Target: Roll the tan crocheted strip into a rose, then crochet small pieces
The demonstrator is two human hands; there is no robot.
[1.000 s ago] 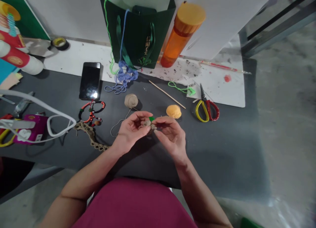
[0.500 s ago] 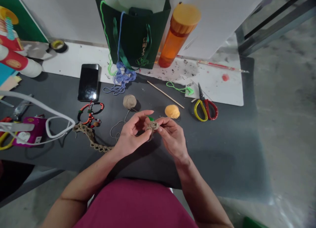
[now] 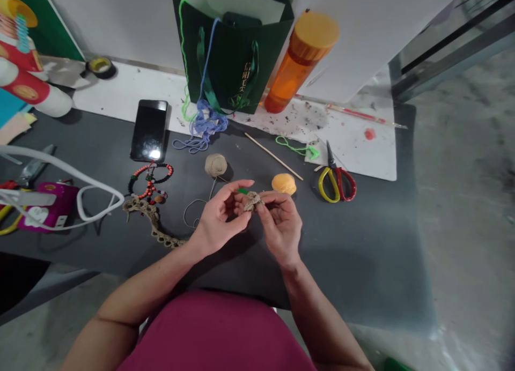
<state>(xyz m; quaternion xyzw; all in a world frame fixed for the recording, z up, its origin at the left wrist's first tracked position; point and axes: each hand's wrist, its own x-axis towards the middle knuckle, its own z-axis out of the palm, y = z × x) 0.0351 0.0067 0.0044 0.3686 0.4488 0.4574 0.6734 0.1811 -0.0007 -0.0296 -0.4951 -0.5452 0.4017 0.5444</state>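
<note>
Seemingly, left hand (image 3: 220,216) and right hand (image 3: 280,225) grip one twine crochet piece (image 3: 252,201).

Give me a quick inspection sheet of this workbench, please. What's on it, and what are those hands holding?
Surface: dark grey tabletop, partly covered by a white board speckled with dark bits.
Job's things: small crocheted jute piece; ball of jute twine beyond the hands; crocheted jute strip to their left.
Grips: left hand and right hand both pinch the small piece.
Clutter: smartphone, beaded bracelet, red-and-yellow scissors, orange bottle, green paper bag.
Cables: white cord looping over a pink box.
Surroundings: concrete floor; white panel behind the bench.
</note>
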